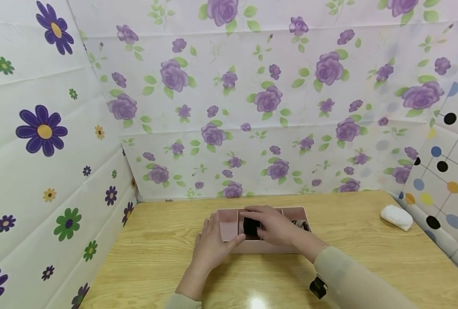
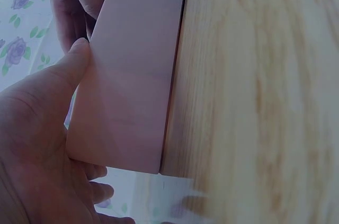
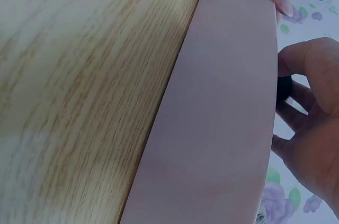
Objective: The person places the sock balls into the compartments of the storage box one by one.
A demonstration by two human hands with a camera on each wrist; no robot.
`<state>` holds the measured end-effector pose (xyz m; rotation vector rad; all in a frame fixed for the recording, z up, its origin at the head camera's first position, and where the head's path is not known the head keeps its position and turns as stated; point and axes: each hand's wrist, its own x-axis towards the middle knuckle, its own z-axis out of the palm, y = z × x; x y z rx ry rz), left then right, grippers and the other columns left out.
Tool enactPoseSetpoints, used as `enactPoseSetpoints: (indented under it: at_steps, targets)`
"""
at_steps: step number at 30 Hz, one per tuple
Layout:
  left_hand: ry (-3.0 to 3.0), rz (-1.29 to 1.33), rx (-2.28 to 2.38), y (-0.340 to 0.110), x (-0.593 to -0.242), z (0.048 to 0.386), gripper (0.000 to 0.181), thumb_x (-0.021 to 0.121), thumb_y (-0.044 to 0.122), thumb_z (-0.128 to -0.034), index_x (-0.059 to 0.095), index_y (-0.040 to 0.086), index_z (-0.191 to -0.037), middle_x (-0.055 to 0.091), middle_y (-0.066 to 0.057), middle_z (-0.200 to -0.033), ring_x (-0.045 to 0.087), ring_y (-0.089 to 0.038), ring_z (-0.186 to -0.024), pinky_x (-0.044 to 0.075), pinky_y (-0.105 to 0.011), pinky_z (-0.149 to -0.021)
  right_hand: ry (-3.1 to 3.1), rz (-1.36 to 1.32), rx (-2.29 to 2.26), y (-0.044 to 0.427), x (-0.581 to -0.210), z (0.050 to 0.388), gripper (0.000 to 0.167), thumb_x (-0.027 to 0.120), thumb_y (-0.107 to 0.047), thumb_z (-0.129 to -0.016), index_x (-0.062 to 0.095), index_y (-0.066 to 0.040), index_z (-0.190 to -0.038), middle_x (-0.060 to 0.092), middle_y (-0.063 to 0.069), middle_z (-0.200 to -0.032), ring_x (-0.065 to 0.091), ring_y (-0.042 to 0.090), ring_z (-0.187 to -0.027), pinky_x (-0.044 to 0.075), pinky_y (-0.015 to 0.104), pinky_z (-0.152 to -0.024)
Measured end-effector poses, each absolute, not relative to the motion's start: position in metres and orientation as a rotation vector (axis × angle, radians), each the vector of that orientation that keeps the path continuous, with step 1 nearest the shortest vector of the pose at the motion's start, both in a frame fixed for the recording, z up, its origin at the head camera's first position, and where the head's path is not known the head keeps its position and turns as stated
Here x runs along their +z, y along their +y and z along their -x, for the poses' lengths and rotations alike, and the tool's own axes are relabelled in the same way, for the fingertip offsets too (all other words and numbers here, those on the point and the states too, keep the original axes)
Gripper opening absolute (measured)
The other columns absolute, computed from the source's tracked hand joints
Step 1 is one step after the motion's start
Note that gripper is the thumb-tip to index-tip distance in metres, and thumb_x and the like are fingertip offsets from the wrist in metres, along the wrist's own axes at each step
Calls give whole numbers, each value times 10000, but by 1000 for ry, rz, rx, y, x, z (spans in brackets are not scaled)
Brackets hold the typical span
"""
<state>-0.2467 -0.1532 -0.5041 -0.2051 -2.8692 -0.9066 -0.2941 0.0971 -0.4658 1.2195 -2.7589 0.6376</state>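
A pink divided box (image 1: 252, 246) lies lengthwise on the table, its long front wall toward me. My left hand (image 1: 211, 244) rests around its left front corner, with straight fingers along the left end and the thumb at the front rim. In the compartment second from the left is a black bundle (image 1: 250, 227), maybe rolled cloth. My right hand (image 1: 277, 225) reaches over the box and holds this bundle between thumb and fingers. In the right wrist view a little of the black bundle (image 3: 284, 88) shows by the fingers; the box wall hides the rest.
A dark-and-light patterned cloth item (image 1: 301, 224) lies in the rightmost compartment, and the leftmost shows its bare pink floor. Far right on the wooden table (image 1: 159, 240) is a white bundle (image 1: 396, 217). Flowered sheets (image 1: 267, 128) hang behind the table and at its left.
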Motion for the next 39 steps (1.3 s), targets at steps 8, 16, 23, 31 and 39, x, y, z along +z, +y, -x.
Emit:
enactPoseSetpoints:
  at_steps: [8, 16, 23, 31, 39]
  targets:
    - [-2880, 194, -924, -153, -504, 248, 1215, 719, 769, -942, 209, 26, -1756, 250, -250, -1788, 223, -509, -1638, 247, -801, -1231, -2772, -1118, 695, 105, -460, 284, 578, 652, 10, -1070, 562, -113, -1628, 519, 147, -1661, 528, 416, -1477, 541, 603, -1088]
    - [-2888, 194, -916, -152, -504, 248, 1224, 702, 794, -936, 203, 39, -1761, 248, -248, -1789, 225, -508, -1638, 243, -801, -1232, -2736, -1096, 703, 124, -454, 272, 559, 709, -10, -1039, 621, -123, -1580, 572, 133, -1609, 549, 404, -1461, 548, 587, -1091]
    - [-2877, 197, -938, -152, -503, 247, 1226, 702, 796, -934, 212, 33, -1758, 250, -247, -1789, 221, -502, -1641, 234, -802, -1235, -2608, -1024, 576, 148, -451, 268, 541, 761, -5, -996, 675, -119, -1518, 662, 101, -1502, 660, 295, -1164, 567, 467, -856]
    - [-2895, 183, -905, -154, -507, 249, 1247, 670, 835, -925, 199, 39, -1762, 227, -213, -1805, 213, -477, -1651, 244, -793, -1238, -2553, -856, 557, 184, -449, 263, 524, 833, -78, -988, 685, -68, -1490, 701, 150, -1436, 656, 418, -1280, 466, 679, -1140]
    - [-2892, 190, -915, -153, -507, 249, 1247, 679, 824, -928, 187, 39, -1763, 226, -222, -1803, 216, -484, -1648, 244, -807, -1228, -2531, -714, 541, 220, -450, 257, 615, 861, -145, -982, 629, -47, -1543, 653, 201, -1497, 601, 476, -1351, 394, 727, -1172]
